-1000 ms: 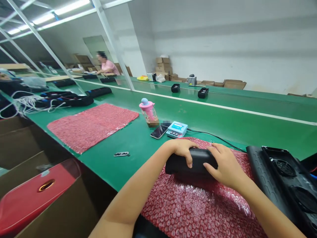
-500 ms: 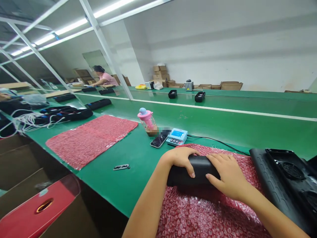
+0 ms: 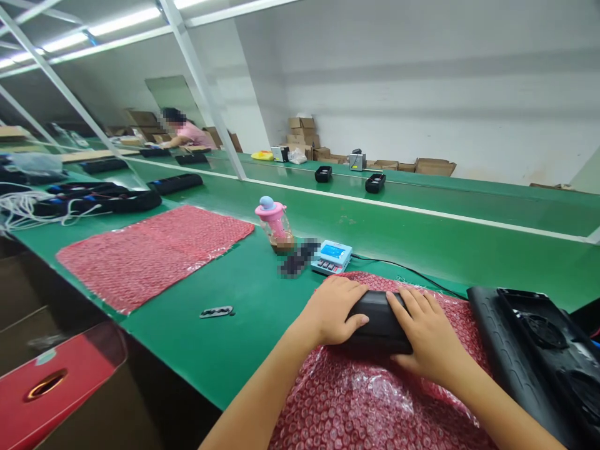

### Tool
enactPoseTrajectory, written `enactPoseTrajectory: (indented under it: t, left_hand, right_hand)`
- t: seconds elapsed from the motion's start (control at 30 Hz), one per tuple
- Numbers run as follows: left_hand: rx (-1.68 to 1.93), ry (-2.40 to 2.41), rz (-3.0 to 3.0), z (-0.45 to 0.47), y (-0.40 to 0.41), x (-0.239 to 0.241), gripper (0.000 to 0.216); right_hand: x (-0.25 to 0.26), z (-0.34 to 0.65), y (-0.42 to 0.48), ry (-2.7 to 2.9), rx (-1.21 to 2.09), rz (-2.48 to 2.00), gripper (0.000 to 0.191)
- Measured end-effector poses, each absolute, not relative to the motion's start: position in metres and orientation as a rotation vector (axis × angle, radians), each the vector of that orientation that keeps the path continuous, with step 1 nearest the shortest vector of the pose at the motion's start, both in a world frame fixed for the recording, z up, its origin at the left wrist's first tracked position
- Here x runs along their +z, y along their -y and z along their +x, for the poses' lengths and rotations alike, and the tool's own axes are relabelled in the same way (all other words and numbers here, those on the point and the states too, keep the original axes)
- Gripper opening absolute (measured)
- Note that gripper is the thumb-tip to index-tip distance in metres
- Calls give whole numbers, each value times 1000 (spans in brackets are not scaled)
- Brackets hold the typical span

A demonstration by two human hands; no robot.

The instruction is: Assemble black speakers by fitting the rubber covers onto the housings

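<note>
A black oblong casing (image 3: 379, 320), smooth on top, lies on pink bubble wrap (image 3: 360, 406) in front of me. My left hand (image 3: 335, 309) is wrapped over its left end, thumb along the near side. Over the right end curves my right hand (image 3: 424, 328), fingers across the top and thumb low at the front. The casing's two ends are hidden under my palms. Just beyond the wrap stands a small light-blue device (image 3: 332, 256) with a lit screen and a black cable.
To the right sit black housings with round speaker-like parts (image 3: 546, 328). A pink-lided bottle (image 3: 275, 225), a small grey slotted strip (image 3: 216, 311) and another pink bubble-wrap sheet (image 3: 159, 250) lie leftward. A red box (image 3: 70, 381) stands below the table edge. A person in pink (image 3: 190, 134) works far off.
My left hand has shifted from arching over the casing's top to gripping its left end. My right hand stays on the right end. The view has turned slightly right.
</note>
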State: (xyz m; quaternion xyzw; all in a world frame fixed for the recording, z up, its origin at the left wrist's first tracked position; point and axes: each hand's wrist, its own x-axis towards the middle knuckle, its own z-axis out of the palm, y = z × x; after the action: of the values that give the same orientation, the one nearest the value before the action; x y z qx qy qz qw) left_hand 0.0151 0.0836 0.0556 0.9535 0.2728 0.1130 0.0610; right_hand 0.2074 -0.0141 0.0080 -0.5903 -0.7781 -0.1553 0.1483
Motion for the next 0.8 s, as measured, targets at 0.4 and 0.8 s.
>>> enactPoseTrajectory:
  t: [0.4, 0.8]
  left_hand:
    - [272, -808, 2959, 24, -51, 34, 92]
    - [52, -685, 2811, 21, -32, 36, 89]
  right_hand:
    - [13, 230, 52, 2180, -434, -1729, 81]
    - [14, 242, 92, 2461, -528, -1535, 58]
